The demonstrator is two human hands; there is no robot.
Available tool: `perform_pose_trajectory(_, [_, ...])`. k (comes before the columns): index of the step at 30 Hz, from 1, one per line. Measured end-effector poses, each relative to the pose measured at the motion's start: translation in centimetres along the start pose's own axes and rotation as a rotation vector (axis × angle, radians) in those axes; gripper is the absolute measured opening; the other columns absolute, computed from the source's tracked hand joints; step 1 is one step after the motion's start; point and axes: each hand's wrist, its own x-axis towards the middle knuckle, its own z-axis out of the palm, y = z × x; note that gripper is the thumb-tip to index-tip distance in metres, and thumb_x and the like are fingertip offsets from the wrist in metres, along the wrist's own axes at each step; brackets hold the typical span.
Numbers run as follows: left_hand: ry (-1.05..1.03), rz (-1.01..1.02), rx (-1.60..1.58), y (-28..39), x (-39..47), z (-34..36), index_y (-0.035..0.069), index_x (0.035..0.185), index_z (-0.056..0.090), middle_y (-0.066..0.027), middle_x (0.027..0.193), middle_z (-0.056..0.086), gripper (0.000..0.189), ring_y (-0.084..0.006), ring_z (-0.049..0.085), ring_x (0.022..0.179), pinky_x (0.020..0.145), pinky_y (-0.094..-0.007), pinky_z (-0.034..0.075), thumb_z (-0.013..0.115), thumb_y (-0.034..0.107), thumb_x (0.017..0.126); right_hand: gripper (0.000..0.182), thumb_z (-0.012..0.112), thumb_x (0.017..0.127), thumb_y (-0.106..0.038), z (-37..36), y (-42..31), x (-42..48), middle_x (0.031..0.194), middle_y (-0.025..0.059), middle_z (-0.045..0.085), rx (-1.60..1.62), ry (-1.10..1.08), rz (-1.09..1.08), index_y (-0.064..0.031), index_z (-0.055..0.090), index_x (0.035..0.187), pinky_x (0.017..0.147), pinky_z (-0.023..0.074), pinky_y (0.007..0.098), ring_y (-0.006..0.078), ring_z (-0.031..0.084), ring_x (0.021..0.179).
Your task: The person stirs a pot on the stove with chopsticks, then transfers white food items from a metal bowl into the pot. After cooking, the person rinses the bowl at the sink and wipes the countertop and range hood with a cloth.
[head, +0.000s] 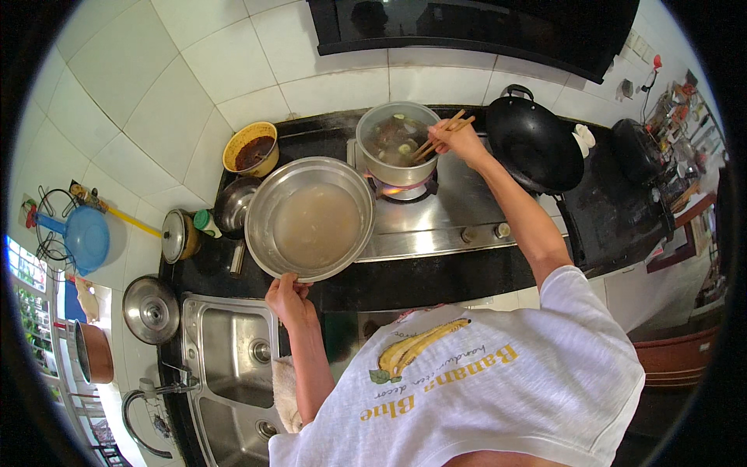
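A pair of wooden chopsticks (443,138) is in my right hand (457,142), their tips dipping into a metal pot (402,173). Dark broth with pale, round pieces fills part of that pot, which sits over a lit gas burner (407,191). My left hand (290,298) grips the near rim of a wide steel basin (262,257), left of the pot. Cloudy, pale brown liquid (317,225) lies in the basin.
A black wok (534,143) stands right of the pot. Behind the basin is a yellow bowl (261,166) of dark red sauce. A small steel pan (233,210) touches the basin's left side. The double sink (233,356) lies at lower left, beside a round steel lid (151,310).
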Motion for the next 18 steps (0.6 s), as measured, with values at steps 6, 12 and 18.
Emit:
perform_pose_trajectory(6, [0.011, -0.008, -0.019, 0.0, -0.1, -0.3, 0.002, 0.061, 0.046, -0.0071, 0.052, 0.05, 0.012, -0.0154, 0.049, 0.043, 0.041, -0.0213, 0.033, 0.051, -0.002, 0.071, 0.022, 0.055, 0.084, -0.02, 1.6, -5.1, -0.6, 0.069, 0.006, 0.059, 0.167, 0.022, -0.143, 0.0004, 0.059, 0.078, 0.049, 0.046, 0.0211, 0.0107, 0.056, 0.055])
perform_pose_trajectory(12, [0.004, -0.005, -0.018, 0.3, -0.1, 0.2, 0.001, 0.06, 0.047, -0.0079, 0.053, 0.05, 0.012, -0.0153, 0.05, 0.044, 0.041, -0.0214, 0.032, 0.051, -0.002, 0.071, 0.02, 0.055, 0.084, -0.018, 3.2, 1.3, 1.6, 0.077, 0.0081, 0.06, 0.256, 0.05, 0.024, 0.0018, 0.059, 0.084, 0.052, 0.05, 0.0225, 0.0139, 0.059, 0.06])
perform_pose_trajectory(18, [0.002, 0.013, -0.027, 0.2, -0.1, -0.3, 0.002, 0.061, 0.047, -0.0077, 0.053, 0.051, 0.012, -0.0151, 0.05, 0.045, 0.042, -0.0215, 0.033, 0.051, -0.001, 0.071, 0.022, 0.056, 0.083, -0.02, 1.3, -0.9, 1.5, 0.069, 0.008, 0.06, 0.191, 0.12, -0.019, 0.0016, 0.059, 0.078, 0.048, 0.0489, 0.0228, 0.0142, 0.058, 0.054])
